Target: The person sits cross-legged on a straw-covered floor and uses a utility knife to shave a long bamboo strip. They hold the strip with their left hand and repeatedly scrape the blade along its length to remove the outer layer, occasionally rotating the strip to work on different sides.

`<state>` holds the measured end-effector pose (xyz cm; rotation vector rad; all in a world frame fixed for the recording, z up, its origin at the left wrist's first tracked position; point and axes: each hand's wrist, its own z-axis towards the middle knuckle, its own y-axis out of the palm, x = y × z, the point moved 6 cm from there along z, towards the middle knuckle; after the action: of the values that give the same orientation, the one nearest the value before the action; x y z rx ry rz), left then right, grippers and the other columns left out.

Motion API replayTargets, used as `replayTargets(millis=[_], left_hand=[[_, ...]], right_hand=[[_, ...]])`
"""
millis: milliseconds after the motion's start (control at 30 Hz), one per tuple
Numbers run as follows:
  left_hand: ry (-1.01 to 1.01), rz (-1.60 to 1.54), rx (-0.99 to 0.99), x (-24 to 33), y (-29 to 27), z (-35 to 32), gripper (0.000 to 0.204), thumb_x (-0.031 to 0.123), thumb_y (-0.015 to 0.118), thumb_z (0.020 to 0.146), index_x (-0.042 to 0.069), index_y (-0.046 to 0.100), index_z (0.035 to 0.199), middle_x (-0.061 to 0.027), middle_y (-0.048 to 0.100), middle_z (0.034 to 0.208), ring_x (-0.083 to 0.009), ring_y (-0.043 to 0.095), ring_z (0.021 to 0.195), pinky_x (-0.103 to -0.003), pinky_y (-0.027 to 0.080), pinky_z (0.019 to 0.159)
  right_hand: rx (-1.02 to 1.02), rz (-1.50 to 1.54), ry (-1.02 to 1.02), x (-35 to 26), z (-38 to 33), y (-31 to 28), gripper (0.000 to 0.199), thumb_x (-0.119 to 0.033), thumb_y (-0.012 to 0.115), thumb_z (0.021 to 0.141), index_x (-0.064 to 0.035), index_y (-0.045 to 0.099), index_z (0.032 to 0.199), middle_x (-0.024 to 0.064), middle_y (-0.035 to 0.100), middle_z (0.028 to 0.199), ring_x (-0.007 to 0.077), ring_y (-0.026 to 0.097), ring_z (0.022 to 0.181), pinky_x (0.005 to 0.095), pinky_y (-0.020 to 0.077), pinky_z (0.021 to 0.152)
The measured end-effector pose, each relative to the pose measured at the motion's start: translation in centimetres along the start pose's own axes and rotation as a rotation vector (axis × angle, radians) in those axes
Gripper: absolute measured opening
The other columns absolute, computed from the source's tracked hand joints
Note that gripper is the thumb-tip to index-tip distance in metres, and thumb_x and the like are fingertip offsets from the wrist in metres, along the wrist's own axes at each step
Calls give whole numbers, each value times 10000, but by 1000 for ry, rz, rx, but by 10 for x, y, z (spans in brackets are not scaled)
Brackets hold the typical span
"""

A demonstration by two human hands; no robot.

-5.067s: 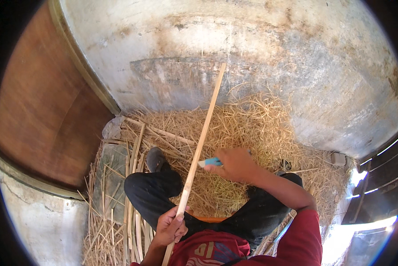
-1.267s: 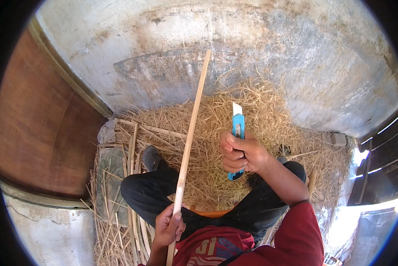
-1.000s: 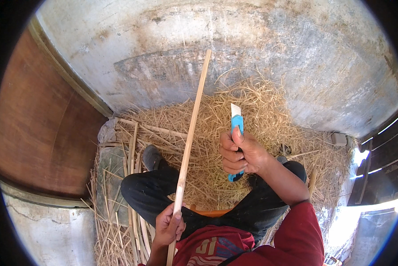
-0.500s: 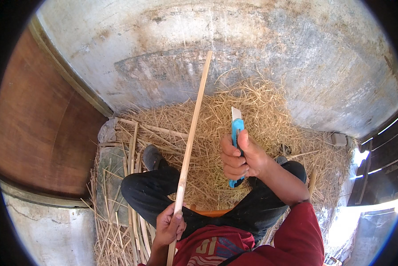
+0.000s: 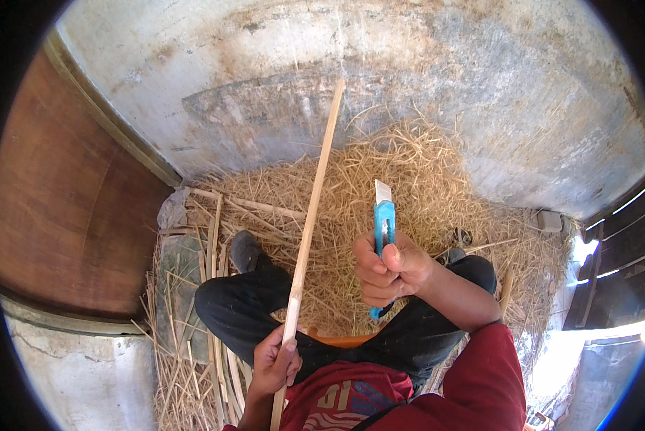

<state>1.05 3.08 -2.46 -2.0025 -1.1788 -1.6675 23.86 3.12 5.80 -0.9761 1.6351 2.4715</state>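
My left hand [image 5: 275, 361] is closed around the lower part of a long, pale bamboo strip [image 5: 312, 212]. The strip rises away from me, leaning slightly right, and has a node a little above my hand. In my right hand [image 5: 392, 271] is a blue utility knife [image 5: 384, 219], its wide blade [image 5: 383, 191] out and aimed away from me. My fingers wrap the handle and the thumb presses on its front. Blade and strip are apart, with the knife to the right of the strip.
Curly shavings [image 5: 409, 161] are heaped by the stained wall [image 5: 279, 108]. Several bamboo strips [image 5: 217, 244] lie to my left, beside a grey stone slab [image 5: 179, 287]. A brown wooden panel [image 5: 71, 194] stands at the left. My bent legs [image 5: 229, 305] spread over the shavings.
My right thumb has come down onto the knife's front, and the handle now stands more upright with more of it showing above my fingers. The left hand and strip have hardly moved.
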Motion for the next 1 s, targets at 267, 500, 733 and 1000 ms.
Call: replayTargets(millis=[267,500,733,1000], left_hand=[[8,21,-24,-2,1,1,312,147,399,995,-7,434,1265,24,367,459,-58,329,310,-217,305,380],[6,26,-36,-3,1,2,324,158,413,995,-15,424,1269,22,372,462,-60,329,307,-213,298,375],[-7,33,-31,-3,2,3,314,151,404,996,-16,435,1260,19,373,462,-57,322,310,-213,293,372],[-17,43,-30,-3,3,5,312,144,404,993,-20,434,1256,19,377,464,-55,319,315,-212,297,372]], right_hand=[[58,59,-40,4,2,-5,359,-402,546,928,-107,407,777,-69,320,545,39,306,392,233,251,392],[129,52,-89,2,2,-5,330,-405,451,970,-114,400,823,-68,311,562,39,294,395,232,256,398],[171,79,-112,1,3,-13,314,-394,406,987,-118,399,838,-65,310,573,48,282,397,240,271,418],[124,92,-112,2,4,-12,317,-424,432,971,-133,415,849,-61,321,584,54,299,404,252,287,434]])
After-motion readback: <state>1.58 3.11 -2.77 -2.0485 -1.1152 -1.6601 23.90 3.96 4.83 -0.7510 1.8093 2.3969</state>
